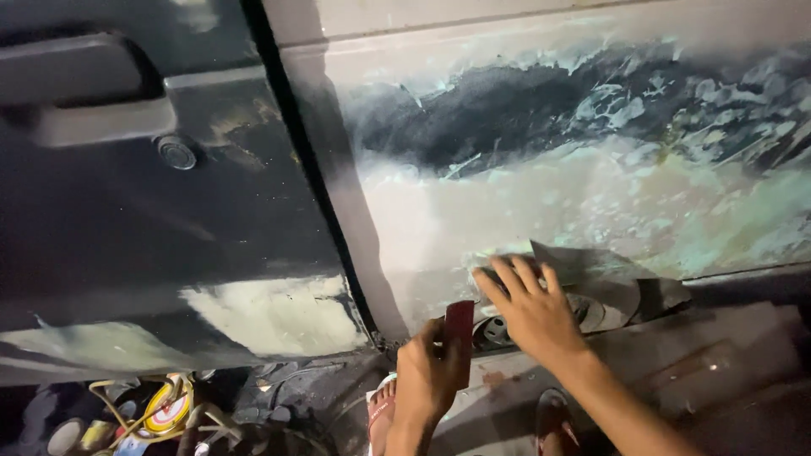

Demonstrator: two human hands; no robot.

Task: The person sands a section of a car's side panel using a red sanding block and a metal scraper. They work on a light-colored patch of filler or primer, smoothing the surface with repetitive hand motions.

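I face the side of a dark car. Its rear body panel (541, 203) is sanded and smeared with pale filler. My left hand (427, 376) grips a thin dark red spreader card (459, 325) upright near the panel's lower edge. My right hand (528, 308) lies flat with fingers spread on a grey sheet of sandpaper (591, 274), pressing it against the lower panel. A round dark fitting (492, 331) sits just below my right hand.
The front door (160, 219) at left has a handle (80, 84), a round lock (176, 152) and pale filler patches (274, 312). Tins and a yellow hose (165, 409) lie on the ground at bottom left. My sandalled feet (382, 409) show below.
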